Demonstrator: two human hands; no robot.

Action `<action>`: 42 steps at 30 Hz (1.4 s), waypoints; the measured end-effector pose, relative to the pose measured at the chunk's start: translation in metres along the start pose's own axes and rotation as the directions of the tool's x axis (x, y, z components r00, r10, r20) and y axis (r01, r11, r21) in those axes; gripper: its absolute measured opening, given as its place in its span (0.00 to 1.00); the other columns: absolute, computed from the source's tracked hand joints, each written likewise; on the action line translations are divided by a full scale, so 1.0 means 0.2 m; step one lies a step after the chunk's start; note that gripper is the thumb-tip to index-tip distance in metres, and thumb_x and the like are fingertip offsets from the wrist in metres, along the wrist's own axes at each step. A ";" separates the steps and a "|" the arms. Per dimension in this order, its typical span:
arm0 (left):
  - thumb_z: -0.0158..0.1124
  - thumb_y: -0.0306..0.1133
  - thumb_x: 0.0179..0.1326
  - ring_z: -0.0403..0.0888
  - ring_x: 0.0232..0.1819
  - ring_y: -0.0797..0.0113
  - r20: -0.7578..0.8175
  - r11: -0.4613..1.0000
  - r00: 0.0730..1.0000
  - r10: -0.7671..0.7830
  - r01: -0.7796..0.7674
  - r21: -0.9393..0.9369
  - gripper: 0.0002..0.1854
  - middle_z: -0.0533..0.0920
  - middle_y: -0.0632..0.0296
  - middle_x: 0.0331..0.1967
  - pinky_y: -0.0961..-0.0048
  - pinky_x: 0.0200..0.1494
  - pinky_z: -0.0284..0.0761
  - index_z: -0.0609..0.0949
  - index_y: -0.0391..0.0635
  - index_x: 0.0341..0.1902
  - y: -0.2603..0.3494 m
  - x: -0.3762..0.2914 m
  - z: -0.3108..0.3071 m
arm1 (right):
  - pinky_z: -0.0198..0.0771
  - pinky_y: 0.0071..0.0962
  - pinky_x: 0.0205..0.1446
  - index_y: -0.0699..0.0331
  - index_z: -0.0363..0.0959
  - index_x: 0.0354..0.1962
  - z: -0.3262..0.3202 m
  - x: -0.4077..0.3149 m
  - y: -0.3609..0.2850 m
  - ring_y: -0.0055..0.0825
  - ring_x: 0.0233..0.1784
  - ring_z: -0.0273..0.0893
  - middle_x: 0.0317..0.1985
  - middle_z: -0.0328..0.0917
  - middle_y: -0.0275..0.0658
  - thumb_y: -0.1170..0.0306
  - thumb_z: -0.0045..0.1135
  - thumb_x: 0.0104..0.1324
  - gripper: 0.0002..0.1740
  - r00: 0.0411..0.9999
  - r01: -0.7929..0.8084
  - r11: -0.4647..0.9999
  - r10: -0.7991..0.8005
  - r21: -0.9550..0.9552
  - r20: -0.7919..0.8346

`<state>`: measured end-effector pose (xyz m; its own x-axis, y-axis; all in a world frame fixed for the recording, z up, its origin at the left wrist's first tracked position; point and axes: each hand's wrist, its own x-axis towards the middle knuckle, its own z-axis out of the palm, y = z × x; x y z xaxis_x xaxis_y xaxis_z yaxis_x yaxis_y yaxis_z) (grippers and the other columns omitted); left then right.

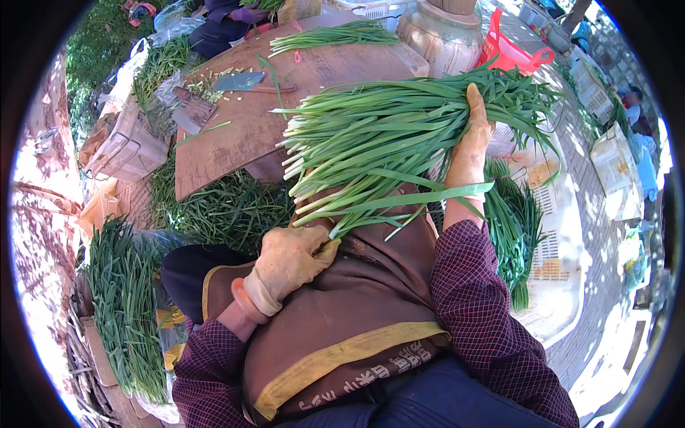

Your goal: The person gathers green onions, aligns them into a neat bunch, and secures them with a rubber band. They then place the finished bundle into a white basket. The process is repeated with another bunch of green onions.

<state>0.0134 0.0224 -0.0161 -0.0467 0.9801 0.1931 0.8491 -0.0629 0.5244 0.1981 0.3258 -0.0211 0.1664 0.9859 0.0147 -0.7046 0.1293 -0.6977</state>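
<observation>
A large bunch of garlic chives [374, 134] lies across the space above my lap, its pale stalk ends toward the left. My right hand [473, 142], in a tan glove, is shut around the leafy part, with the thumb on top and the fingers hidden behind. Below the stalk ends, my left hand [294, 259] is gloved and curled, its thumb and finger close together at the end of one low stalk; whether they pinch it cannot be told. A brown apron [342, 315] with yellow trim covers my lap.
On the wooden board [235, 144] lie a cleaver [238, 82], a second broad blade [194, 115], cut bits and another chive bunch [337, 35]. Chives stand at left [126, 310] and lie in a white crate [556, 257] at right. A person [225, 24] sits across the board.
</observation>
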 end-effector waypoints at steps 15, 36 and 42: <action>0.65 0.39 0.73 0.66 0.19 0.84 -0.566 0.800 0.580 -0.586 0.302 -0.519 0.26 0.87 0.58 0.36 0.87 0.22 0.59 0.76 0.37 0.69 -0.61 -0.35 -0.45 | 0.83 0.34 0.46 0.66 0.74 0.55 -0.01 -0.05 -0.02 0.34 0.41 0.84 0.45 0.83 0.40 0.68 0.74 0.62 0.27 0.989 0.115 0.993 -0.112 -0.027 0.095; 0.61 0.47 0.70 0.84 0.23 0.56 0.193 0.935 0.956 0.223 -0.265 0.234 0.16 0.84 0.59 0.21 0.60 0.28 0.78 0.80 0.48 0.34 0.28 0.30 0.18 | 0.84 0.33 0.45 0.67 0.78 0.52 -0.01 -0.05 -0.01 0.33 0.38 0.86 0.42 0.85 0.41 0.60 0.72 0.64 0.24 0.996 0.079 0.991 -0.076 -0.111 0.038; 0.71 0.37 0.62 0.83 0.21 0.60 0.043 0.935 0.977 0.211 -0.214 0.283 0.11 0.81 0.61 0.18 0.62 0.24 0.76 0.80 0.49 0.27 0.04 0.01 -0.06 | 0.84 0.34 0.43 0.72 0.74 0.56 -0.09 0.01 0.00 0.33 0.38 0.84 0.45 0.83 0.43 0.71 0.73 0.62 0.27 0.998 0.055 0.998 -0.055 0.005 0.033</action>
<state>0.0136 0.0206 -0.0009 0.1559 0.9520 0.2633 0.9528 -0.2152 0.2141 0.2106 0.3249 -0.0347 0.1827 0.9802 0.0767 -0.6976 0.1842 -0.6924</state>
